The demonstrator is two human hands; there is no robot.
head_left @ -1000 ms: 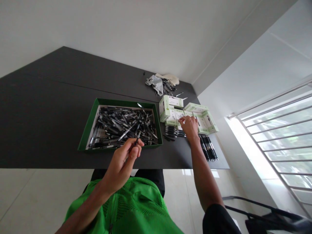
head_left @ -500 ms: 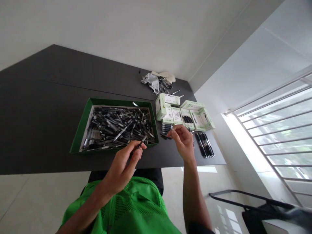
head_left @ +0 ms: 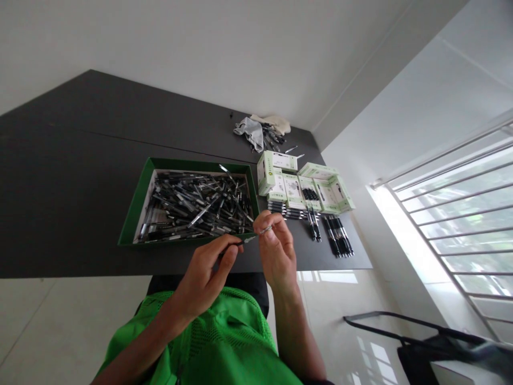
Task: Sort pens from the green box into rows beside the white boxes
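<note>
My left hand (head_left: 206, 275) is closed on a dark pen (head_left: 244, 241) held just above the near edge of the table. My right hand (head_left: 276, 248) pinches a small silvery part (head_left: 265, 231) at the pen's tip, so both hands meet in front of me. Behind them lies a green tray (head_left: 138, 200) heaped with several black and silver pens. To its right stand several pale green pen boxes (head_left: 298, 184), with rows of finished black pens (head_left: 339, 235) laid beside them.
The dark grey table (head_left: 72, 160) runs along a white wall. A grey and cream cloth (head_left: 256, 131) with a few loose pens lies at the back. A barred window is at the right, a black chair frame (head_left: 401, 329) at the lower right.
My right hand left the pale green boxes and came back toward me with a small part, meeting the pen in my left hand. The left hand has barely moved.
</note>
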